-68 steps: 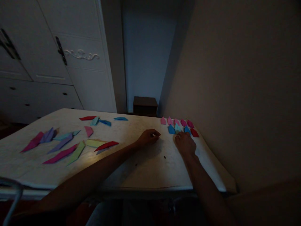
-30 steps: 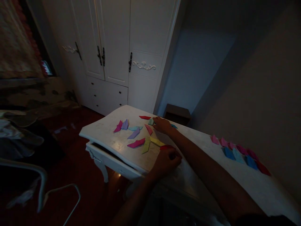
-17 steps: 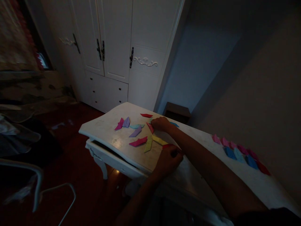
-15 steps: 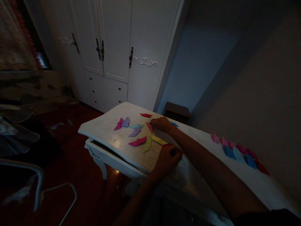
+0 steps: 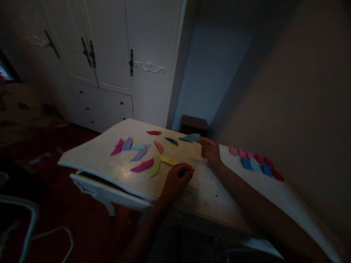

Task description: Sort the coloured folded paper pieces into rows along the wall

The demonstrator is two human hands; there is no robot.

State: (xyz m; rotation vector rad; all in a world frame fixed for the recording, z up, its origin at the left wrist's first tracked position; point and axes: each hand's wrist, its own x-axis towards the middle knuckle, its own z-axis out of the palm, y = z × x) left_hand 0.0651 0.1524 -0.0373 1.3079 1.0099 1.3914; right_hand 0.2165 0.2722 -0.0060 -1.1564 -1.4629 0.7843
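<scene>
My right hand (image 5: pixel 210 150) pinches one end of a light blue folded paper boat (image 5: pixel 193 137) above the far side of the table. Part of a darker blue piece shows just beneath it. My left hand (image 5: pixel 177 179) is closed low over the table, thumb and forefinger together on a red paper boat (image 5: pixel 183 165) that the fingers partly hide. Beside it lie a yellow boat (image 5: pixel 168 160), a green boat (image 5: pixel 155 167) and a magenta boat (image 5: pixel 142 166). A pink boat (image 5: pixel 158 147) and a dark blue boat (image 5: pixel 172 141) rest farther back.
More paper boats, purple (image 5: pixel 139 153) and red (image 5: pixel 154 133) among them, lie on the white table (image 5: pixel 93 153). Several folded pieces stand in rows near the wall, including a blue one (image 5: pixel 246 164). Behind are a white wardrobe (image 5: pixel 153 47) and a brown cabinet (image 5: pixel 193 124).
My right hand has moved right from near the pink boat, carrying the light blue boat. The dark blue boat is now uncovered. My left hand stays by the yellow boat; the view has shifted right.
</scene>
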